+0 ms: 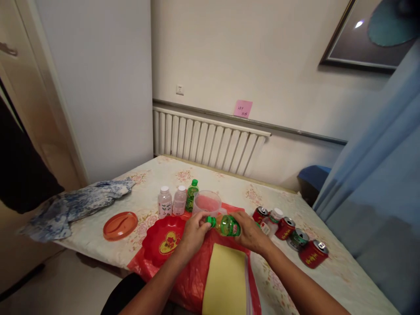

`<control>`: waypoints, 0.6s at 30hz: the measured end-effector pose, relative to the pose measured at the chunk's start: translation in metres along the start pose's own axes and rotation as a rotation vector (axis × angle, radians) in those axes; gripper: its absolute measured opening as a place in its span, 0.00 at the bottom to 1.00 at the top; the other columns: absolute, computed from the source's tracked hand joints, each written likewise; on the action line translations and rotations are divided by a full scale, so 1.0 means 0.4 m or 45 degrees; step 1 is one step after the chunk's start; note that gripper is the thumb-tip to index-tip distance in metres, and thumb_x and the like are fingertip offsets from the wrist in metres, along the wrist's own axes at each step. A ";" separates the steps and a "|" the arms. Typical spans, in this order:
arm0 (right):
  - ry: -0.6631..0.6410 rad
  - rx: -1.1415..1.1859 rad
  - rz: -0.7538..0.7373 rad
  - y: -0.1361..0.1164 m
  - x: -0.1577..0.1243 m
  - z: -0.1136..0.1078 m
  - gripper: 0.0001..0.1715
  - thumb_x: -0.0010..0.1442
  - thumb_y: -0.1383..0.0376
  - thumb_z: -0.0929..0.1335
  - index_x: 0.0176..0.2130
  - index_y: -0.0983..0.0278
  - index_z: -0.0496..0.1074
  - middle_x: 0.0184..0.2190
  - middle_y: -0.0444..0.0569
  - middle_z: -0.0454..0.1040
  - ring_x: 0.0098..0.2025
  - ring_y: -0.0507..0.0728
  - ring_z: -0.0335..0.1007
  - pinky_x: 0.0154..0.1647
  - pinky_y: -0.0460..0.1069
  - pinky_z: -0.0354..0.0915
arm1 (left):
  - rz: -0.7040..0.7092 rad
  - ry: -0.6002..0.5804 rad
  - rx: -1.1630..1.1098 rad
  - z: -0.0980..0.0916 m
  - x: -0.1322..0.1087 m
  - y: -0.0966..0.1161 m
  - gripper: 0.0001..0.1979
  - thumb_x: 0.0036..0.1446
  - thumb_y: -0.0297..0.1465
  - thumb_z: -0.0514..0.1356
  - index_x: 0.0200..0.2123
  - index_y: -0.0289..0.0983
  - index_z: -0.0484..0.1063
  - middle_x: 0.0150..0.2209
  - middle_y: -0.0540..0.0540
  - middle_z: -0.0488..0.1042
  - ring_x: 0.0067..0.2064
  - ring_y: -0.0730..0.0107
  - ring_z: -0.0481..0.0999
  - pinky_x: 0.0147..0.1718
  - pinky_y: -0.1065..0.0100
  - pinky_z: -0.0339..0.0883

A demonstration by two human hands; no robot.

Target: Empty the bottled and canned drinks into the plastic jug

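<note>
My right hand (251, 232) is closed round the body of a small green bottle (228, 225) that lies on its side above a red plastic sheet (190, 280). My left hand (194, 231) pinches the bottle's green cap (211, 221). A clear measuring cup (207, 203) with pinkish liquid stands just behind the hands. A red heart-patterned plate (162, 240) lies to the left of my left hand, and a yellow pad (226, 280) lies in front.
Two white-capped bottles (172, 201) and an upright green bottle (192, 194) stand behind the plate. An orange lid (120, 225) and a blue patterned cloth (78, 205) lie at the left. Several red cans (297, 243) lie at the right. A radiator (210, 142) lines the wall; a blue curtain (377, 183) hangs right.
</note>
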State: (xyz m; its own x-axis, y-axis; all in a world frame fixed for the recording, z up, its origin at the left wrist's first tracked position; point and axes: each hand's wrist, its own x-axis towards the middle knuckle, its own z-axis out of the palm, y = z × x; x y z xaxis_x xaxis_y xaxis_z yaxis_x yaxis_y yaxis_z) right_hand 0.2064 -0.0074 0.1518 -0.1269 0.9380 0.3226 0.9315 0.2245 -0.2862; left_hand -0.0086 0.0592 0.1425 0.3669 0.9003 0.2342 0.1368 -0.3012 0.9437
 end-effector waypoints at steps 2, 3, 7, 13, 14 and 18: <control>0.006 -0.011 0.005 -0.012 -0.013 -0.003 0.26 0.50 0.71 0.68 0.49 0.60 0.69 0.42 0.50 0.71 0.44 0.59 0.67 0.45 0.52 0.62 | 0.063 -0.019 0.097 -0.001 -0.008 -0.003 0.15 0.47 0.26 0.56 0.40 0.37 0.74 0.33 0.49 0.73 0.35 0.67 0.71 0.38 0.67 0.64; 0.006 -0.010 0.009 -0.018 -0.020 -0.004 0.25 0.49 0.70 0.69 0.49 0.60 0.69 0.42 0.50 0.71 0.44 0.60 0.67 0.45 0.52 0.62 | 0.102 -0.029 0.145 -0.002 -0.012 -0.004 0.14 0.47 0.26 0.56 0.39 0.37 0.74 0.34 0.48 0.74 0.36 0.66 0.71 0.40 0.66 0.65; 0.028 0.062 0.016 -0.039 -0.056 0.004 0.25 0.45 0.74 0.67 0.45 0.61 0.70 0.40 0.48 0.72 0.43 0.59 0.67 0.44 0.50 0.63 | 0.245 -0.096 0.282 -0.002 -0.036 0.002 0.13 0.48 0.24 0.55 0.38 0.38 0.74 0.38 0.45 0.74 0.42 0.62 0.72 0.45 0.62 0.64; 0.031 0.234 0.093 -0.041 -0.120 0.056 0.23 0.41 0.75 0.64 0.39 0.61 0.71 0.35 0.46 0.73 0.38 0.58 0.69 0.39 0.49 0.65 | 0.249 -0.183 0.317 0.013 -0.084 0.006 0.13 0.50 0.24 0.53 0.38 0.37 0.74 0.38 0.44 0.73 0.43 0.61 0.73 0.45 0.62 0.65; 0.033 0.278 0.105 -0.042 -0.129 0.067 0.22 0.41 0.75 0.64 0.38 0.61 0.71 0.34 0.46 0.73 0.37 0.58 0.69 0.38 0.49 0.65 | 0.246 -0.177 0.294 0.016 -0.090 0.007 0.13 0.51 0.24 0.53 0.39 0.37 0.74 0.39 0.43 0.73 0.44 0.61 0.73 0.46 0.62 0.65; 0.057 0.468 0.147 -0.059 -0.153 0.102 0.23 0.42 0.72 0.64 0.41 0.62 0.72 0.37 0.48 0.76 0.38 0.59 0.72 0.40 0.51 0.68 | 0.227 -0.140 0.219 0.026 -0.108 0.010 0.17 0.53 0.26 0.54 0.46 0.37 0.73 0.43 0.43 0.74 0.47 0.61 0.72 0.50 0.62 0.64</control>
State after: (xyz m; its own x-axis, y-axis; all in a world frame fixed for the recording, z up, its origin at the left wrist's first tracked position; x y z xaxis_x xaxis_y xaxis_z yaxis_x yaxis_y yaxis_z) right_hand 0.1784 -0.0595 0.1020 -0.0059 0.9519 0.3064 0.7537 0.2056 -0.6243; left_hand -0.0144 0.0158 0.1339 0.4956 0.7914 0.3578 0.2119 -0.5097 0.8339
